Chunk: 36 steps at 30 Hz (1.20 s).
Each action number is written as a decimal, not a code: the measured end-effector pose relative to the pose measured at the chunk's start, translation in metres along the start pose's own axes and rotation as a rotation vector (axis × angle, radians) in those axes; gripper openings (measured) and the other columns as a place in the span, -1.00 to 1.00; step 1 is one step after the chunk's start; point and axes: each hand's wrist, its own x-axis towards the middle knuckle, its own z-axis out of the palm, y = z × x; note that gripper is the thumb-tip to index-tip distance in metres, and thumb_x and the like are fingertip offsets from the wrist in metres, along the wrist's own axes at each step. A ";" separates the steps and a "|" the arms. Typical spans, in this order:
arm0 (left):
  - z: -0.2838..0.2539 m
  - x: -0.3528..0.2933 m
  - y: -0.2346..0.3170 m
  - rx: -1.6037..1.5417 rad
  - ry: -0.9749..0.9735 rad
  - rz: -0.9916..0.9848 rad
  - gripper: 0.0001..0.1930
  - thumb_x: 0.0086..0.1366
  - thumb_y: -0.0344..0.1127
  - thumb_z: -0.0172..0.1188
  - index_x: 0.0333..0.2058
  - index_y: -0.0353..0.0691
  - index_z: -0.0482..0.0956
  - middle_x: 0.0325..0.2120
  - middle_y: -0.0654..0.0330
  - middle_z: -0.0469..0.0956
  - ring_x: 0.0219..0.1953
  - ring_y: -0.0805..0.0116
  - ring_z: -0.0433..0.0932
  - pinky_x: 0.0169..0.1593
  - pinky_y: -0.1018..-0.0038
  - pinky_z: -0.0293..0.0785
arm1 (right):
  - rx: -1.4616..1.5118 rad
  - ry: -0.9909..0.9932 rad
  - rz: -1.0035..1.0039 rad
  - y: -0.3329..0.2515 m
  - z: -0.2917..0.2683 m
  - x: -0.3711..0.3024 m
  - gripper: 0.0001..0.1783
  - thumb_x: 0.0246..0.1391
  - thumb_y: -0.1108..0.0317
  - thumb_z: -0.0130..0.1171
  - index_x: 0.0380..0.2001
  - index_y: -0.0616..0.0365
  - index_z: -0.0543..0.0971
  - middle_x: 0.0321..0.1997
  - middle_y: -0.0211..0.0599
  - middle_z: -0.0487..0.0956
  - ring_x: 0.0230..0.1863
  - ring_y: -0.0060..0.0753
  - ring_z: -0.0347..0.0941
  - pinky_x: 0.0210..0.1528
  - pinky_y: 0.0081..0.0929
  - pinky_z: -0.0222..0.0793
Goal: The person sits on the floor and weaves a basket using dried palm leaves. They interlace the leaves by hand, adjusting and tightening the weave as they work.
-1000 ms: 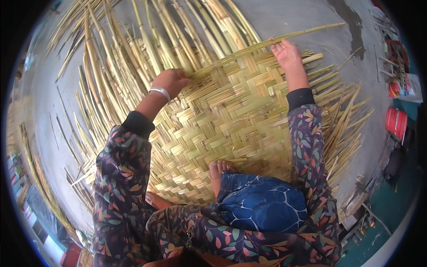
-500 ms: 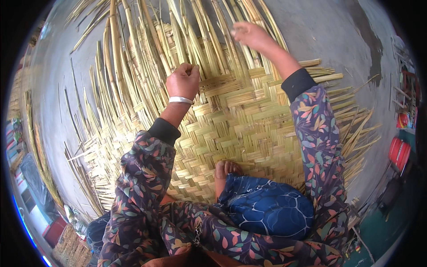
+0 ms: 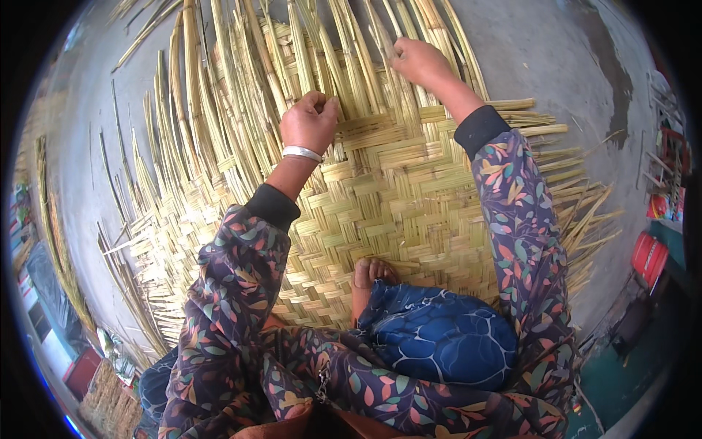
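A woven mat (image 3: 387, 212) of flat yellow-green reed strips lies beneath me, its loose strips (image 3: 219, 95) fanning out past the far edge. My left hand (image 3: 310, 126), with a silver bangle (image 3: 302, 153) at the wrist, is closed with fingers curled at the border between weave and loose strips. What its fingertips pinch, if anything, is hidden. Farther off to the right, my right hand (image 3: 424, 64) is closed on a reed strip (image 3: 382, 40) among the loose ends. My bare foot (image 3: 374, 272) rests on the finished weave.
Strip ends (image 3: 585, 212) stick out along the mat's right side. Grey floor (image 3: 534, 51) surrounds it. A long bundle of stalks (image 3: 55, 234) lies at the left. A red bucket-like container (image 3: 650, 256) stands at the right, by assorted household items.
My right hand has gone from loosely open, blurred fingers to gripping a strip, shifting slightly right. My left hand has moved a little right, fingers still curled. The view has shifted slightly.
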 end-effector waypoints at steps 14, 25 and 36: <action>0.004 0.003 -0.001 -0.140 0.008 -0.017 -0.72 0.10 -0.11 0.22 -0.40 -0.23 0.61 -0.58 0.19 0.59 -0.52 0.34 0.57 -0.34 0.47 0.47 | 0.277 -0.115 -0.060 -0.024 0.008 0.020 -0.44 0.04 0.09 0.07 0.03 0.25 0.43 -0.03 0.08 0.49 -0.06 0.01 0.46 0.01 -0.29 0.35; 0.012 0.005 -0.009 -0.204 -0.007 -0.014 -0.72 0.11 -0.10 0.20 -0.43 -0.24 0.58 -0.60 0.15 0.57 -0.54 0.29 0.54 -0.37 0.43 0.44 | 0.917 -0.181 -0.009 -0.010 0.020 0.030 -0.56 -0.12 0.18 0.34 -0.23 0.26 0.53 -0.31 -0.25 0.59 -0.28 -0.39 0.50 -0.16 -0.46 0.36; 0.012 0.001 -0.008 -0.172 0.078 0.056 -0.73 0.12 -0.10 0.18 -0.42 -0.22 0.58 -0.59 0.18 0.58 -0.53 0.29 0.55 -0.37 0.43 0.45 | 0.909 -0.197 -0.011 -0.017 0.001 0.012 -0.76 0.11 0.21 0.12 -0.23 0.12 0.52 -0.38 -0.47 0.53 -0.33 -0.61 0.40 -0.24 -0.55 0.31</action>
